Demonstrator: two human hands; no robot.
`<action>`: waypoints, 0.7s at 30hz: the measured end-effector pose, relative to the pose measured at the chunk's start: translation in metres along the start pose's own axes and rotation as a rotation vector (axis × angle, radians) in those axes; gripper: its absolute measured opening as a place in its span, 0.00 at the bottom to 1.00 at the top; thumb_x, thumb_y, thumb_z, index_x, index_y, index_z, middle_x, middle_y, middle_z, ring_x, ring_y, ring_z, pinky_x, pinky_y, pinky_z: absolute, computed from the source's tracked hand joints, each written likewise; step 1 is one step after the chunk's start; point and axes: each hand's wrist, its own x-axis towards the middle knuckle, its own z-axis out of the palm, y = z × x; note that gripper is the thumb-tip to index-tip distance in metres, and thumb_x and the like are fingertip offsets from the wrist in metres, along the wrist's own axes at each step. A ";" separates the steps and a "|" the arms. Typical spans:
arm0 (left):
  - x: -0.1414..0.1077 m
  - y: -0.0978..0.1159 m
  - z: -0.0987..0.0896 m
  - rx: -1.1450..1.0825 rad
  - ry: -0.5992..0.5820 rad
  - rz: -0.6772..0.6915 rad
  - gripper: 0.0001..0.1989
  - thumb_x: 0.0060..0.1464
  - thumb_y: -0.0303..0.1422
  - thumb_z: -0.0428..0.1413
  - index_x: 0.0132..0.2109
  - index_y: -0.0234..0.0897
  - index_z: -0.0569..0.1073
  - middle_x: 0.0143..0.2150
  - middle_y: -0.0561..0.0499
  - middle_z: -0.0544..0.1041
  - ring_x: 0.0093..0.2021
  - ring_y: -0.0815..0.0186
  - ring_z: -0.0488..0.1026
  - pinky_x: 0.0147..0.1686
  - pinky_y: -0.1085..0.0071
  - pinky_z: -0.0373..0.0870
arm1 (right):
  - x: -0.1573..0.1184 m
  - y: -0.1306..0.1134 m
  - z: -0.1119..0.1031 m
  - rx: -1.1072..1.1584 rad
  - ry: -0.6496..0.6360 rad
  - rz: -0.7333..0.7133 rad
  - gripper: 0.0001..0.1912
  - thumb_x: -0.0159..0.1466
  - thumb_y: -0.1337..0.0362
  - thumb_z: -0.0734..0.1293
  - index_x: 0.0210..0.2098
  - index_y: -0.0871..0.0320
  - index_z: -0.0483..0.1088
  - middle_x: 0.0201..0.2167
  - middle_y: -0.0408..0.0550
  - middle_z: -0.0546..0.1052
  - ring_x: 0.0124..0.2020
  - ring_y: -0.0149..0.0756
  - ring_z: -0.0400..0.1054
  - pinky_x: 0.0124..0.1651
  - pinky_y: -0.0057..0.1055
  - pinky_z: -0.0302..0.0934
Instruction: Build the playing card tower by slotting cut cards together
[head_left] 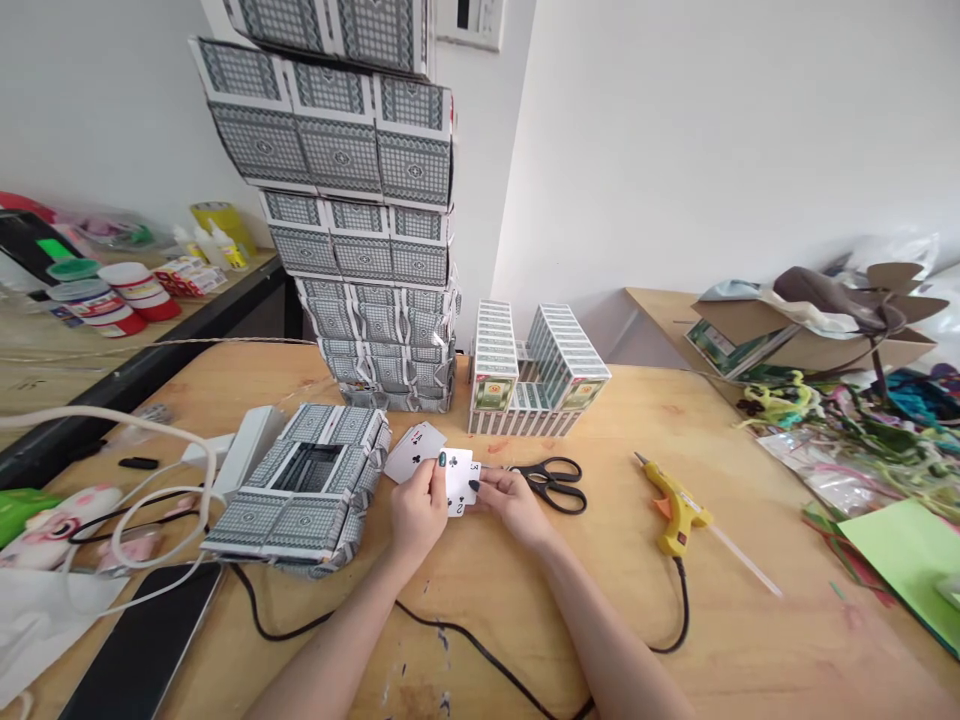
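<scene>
Between my two hands are a few playing cards (457, 480), face up, with clubs and the numbers 2 and 3 showing. My left hand (420, 505) pinches their left side, thumb on top. My right hand (512, 505) grips the right side, its thumb on the card faces. Just behind my left hand lie loose playing cards (411, 450), fanned on the table. Black-handled scissors (559, 484) rest beyond my right hand, their blades partly hidden by it. To the left sits a low structure of joined cards (300, 500) with a square opening.
A tall tower of folded cards (360, 230) rises at the back. Stacked card boxes (536, 375) stand beside it. A yellow glue gun (679, 510) lies on the right, its black cord (480, 645) crossing the front. A dark tablet (142, 645) is at left; craft scraps (832, 440) crowd the right.
</scene>
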 end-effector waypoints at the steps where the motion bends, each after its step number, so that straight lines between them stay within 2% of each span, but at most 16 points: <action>1: 0.000 0.000 0.000 0.013 0.007 0.006 0.14 0.55 0.32 0.44 0.22 0.36 0.63 0.13 0.56 0.62 0.14 0.74 0.58 0.17 0.77 0.50 | 0.000 0.000 0.000 -0.004 -0.003 -0.001 0.18 0.53 0.53 0.67 0.37 0.59 0.73 0.32 0.49 0.77 0.37 0.41 0.70 0.40 0.38 0.64; 5: 0.000 0.002 0.000 0.050 0.037 0.049 0.15 0.56 0.32 0.44 0.23 0.35 0.65 0.13 0.54 0.65 0.14 0.73 0.61 0.17 0.77 0.52 | 0.001 0.003 0.002 -0.056 0.054 -0.028 0.19 0.53 0.53 0.66 0.38 0.59 0.73 0.29 0.48 0.77 0.34 0.40 0.71 0.39 0.38 0.65; 8: -0.002 0.005 -0.001 0.058 0.092 0.138 0.13 0.55 0.30 0.45 0.25 0.35 0.68 0.15 0.53 0.68 0.16 0.72 0.64 0.19 0.76 0.56 | 0.001 0.006 0.007 -0.123 0.131 -0.095 0.17 0.53 0.53 0.66 0.36 0.60 0.73 0.29 0.48 0.77 0.30 0.39 0.71 0.37 0.36 0.65; 13: -0.005 0.012 -0.003 0.018 0.071 0.381 0.08 0.54 0.25 0.47 0.30 0.33 0.69 0.18 0.51 0.71 0.19 0.71 0.68 0.22 0.75 0.61 | -0.002 0.013 0.018 -0.337 0.377 -0.199 0.14 0.56 0.56 0.64 0.33 0.60 0.72 0.25 0.47 0.75 0.28 0.37 0.69 0.33 0.32 0.63; 15: -0.006 0.013 -0.004 0.013 0.053 0.430 0.07 0.53 0.25 0.47 0.31 0.33 0.69 0.18 0.51 0.71 0.19 0.70 0.69 0.22 0.74 0.61 | -0.002 0.014 0.020 -0.374 0.438 -0.216 0.12 0.56 0.57 0.64 0.30 0.60 0.71 0.24 0.47 0.74 0.28 0.37 0.69 0.32 0.31 0.63; 18: -0.006 0.013 -0.004 0.001 0.039 0.438 0.07 0.54 0.25 0.46 0.32 0.34 0.68 0.18 0.51 0.71 0.19 0.70 0.69 0.22 0.74 0.62 | -0.001 0.011 0.017 -0.349 0.416 -0.206 0.11 0.54 0.56 0.65 0.28 0.59 0.71 0.23 0.47 0.75 0.28 0.38 0.69 0.33 0.32 0.64; 21: -0.005 0.011 -0.003 -0.020 0.053 0.410 0.07 0.54 0.25 0.46 0.30 0.34 0.67 0.18 0.51 0.70 0.20 0.70 0.70 0.23 0.74 0.63 | 0.000 0.005 0.012 -0.254 0.336 -0.197 0.13 0.52 0.56 0.66 0.32 0.58 0.72 0.27 0.48 0.76 0.31 0.40 0.70 0.38 0.35 0.64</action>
